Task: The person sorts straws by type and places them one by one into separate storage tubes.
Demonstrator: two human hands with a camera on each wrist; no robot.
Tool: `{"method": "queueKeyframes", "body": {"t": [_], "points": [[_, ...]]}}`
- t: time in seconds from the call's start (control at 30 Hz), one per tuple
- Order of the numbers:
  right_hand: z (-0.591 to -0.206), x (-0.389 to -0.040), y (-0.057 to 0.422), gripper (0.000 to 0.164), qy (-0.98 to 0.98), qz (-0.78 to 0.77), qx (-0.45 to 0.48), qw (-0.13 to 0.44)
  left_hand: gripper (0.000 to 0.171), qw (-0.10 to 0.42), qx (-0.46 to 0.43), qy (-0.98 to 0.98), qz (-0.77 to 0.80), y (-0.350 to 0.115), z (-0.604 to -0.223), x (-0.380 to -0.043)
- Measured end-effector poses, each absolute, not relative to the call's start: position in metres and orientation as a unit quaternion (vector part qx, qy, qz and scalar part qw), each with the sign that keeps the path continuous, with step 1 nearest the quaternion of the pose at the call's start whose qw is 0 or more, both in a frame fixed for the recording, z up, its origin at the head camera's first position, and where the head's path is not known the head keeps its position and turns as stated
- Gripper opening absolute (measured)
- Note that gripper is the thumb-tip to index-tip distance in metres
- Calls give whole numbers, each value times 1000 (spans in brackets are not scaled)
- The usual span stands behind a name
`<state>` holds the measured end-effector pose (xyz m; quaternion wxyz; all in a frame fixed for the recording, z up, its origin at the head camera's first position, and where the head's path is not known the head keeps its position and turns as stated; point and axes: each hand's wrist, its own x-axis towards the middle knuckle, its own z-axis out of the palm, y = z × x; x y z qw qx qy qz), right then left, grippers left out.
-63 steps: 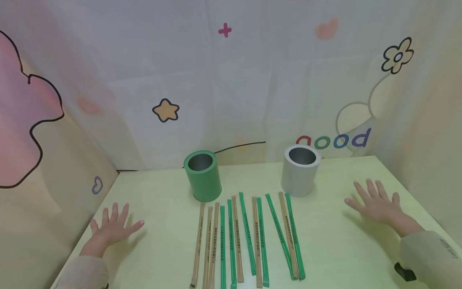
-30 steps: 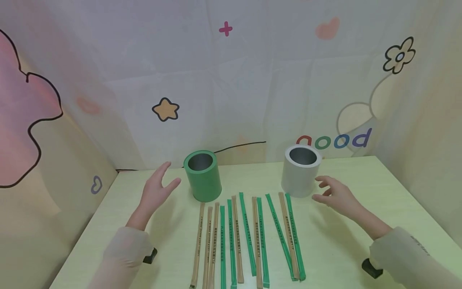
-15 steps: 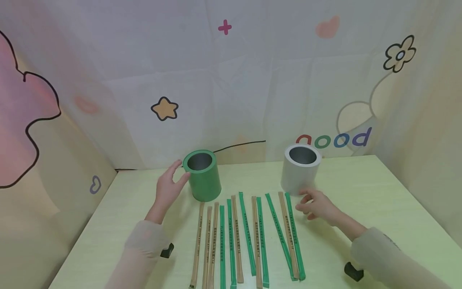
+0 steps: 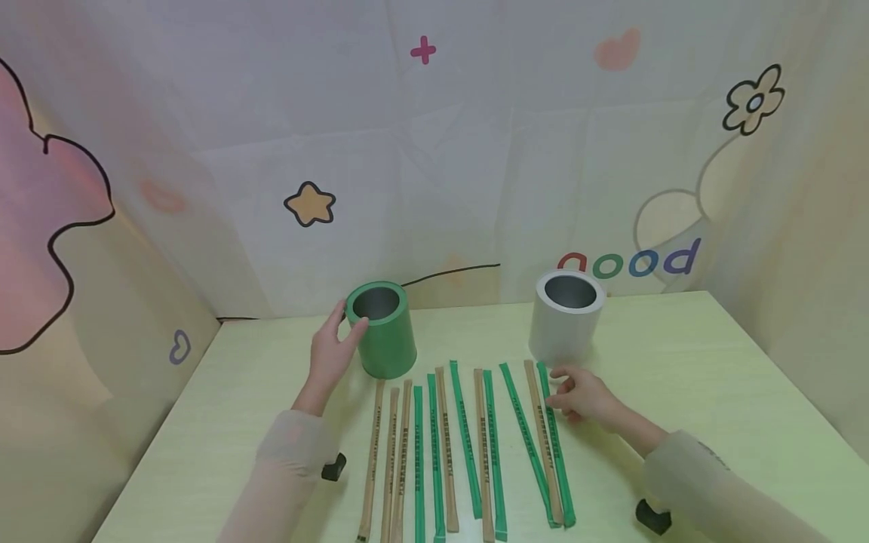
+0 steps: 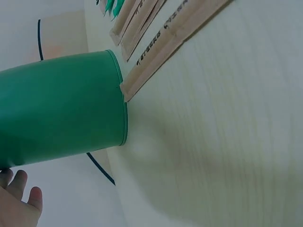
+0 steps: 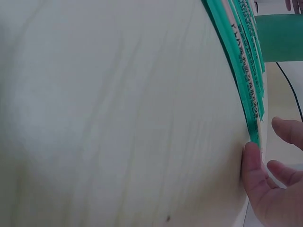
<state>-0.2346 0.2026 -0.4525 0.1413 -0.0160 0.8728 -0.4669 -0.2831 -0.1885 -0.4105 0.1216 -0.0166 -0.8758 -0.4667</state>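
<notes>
Side by side on the table lie several long, slim paper-wrapped sticks, green and brown, with dark printing; what is inside the wrappers is hidden. My left hand is at the left of a green cup, thumb in front of its rim and fingers spread along its far left side. In the left wrist view, a fingertip meets the edge of the green cup. My right hand is low over the table, thumb and index finger apart beside the upper end of the rightmost green wrapped stick. The right wrist view shows the thumb at that end.
Behind my right hand stands an upright white cup with a dark inside. A pale printed curtain hangs behind the table. Small black blocks hang under both sleeves, one of them a black block.
Both hands have come inward from the table's sides. The left has moved right to the green cup, the right has moved left and down to the rightmost green stick. Cups and sticks have stayed put.
</notes>
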Motion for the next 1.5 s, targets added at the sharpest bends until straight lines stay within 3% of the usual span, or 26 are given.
{"method": "queueKeyframes", "body": {"t": [0.2,0.73,1.5], "points": [[-453,-235,200,52,880,-455,-8,138,87,99,-16,-880,-465,-184,-411,-283],[-457,-238,199,55,887,-441,-5,135,98,119,-13,-884,-452,-178,-416,-286],[-456,-239,192,61,912,-389,3,130,94,135,-11,-878,-460,-177,-418,-291]]}}
